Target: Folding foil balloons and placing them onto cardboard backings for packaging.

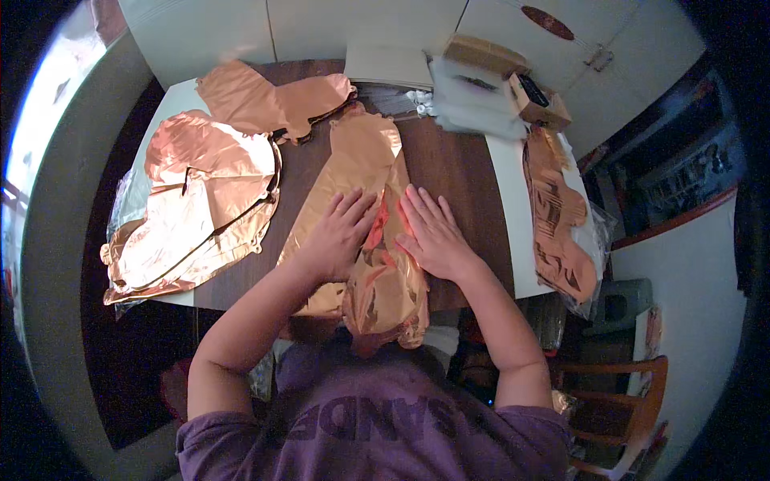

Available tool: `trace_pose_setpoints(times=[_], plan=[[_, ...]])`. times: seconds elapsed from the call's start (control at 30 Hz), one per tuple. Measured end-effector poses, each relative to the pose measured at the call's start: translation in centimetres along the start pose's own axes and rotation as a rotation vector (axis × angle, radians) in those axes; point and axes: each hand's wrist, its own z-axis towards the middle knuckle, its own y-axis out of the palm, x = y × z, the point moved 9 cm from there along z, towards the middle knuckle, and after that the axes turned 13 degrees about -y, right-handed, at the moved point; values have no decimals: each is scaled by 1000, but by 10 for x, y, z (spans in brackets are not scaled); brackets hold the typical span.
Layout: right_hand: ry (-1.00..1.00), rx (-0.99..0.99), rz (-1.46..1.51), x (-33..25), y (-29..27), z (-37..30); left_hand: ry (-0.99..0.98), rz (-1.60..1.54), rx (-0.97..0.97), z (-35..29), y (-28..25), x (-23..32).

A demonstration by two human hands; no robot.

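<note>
A flat, shiny copper-coloured foil balloon [365,152] lies lengthwise in front of me, its near end hanging over the table's front edge towards my lap. My left hand [343,236] rests flat on its left side, fingers stretched out and pointing away from me. My right hand [433,228] lies with fingers spread at its right edge, partly over the foil. Between the two hands the foil is creased and reflects red. Both palms face down, so what is under them is hidden.
A pile of flat foil balloons [204,192] covers the table's left side, with more foil shapes [273,100] behind it. Folded foil [553,216] lies along the right edge. Clear plastic bags [477,100] and a small cardboard box [539,104] sit at the back right. A wooden chair [642,401] stands right.
</note>
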Motion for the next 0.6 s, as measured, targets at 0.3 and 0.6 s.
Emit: trace_pose_setpoints(times=[0.3, 0.6], plan=[[5, -33, -58, -1, 0, 1, -214, -1002, -158, 12, -27, -19], [14, -22, 27, -11, -11, -1, 81, -186, -31, 14, -12, -1]])
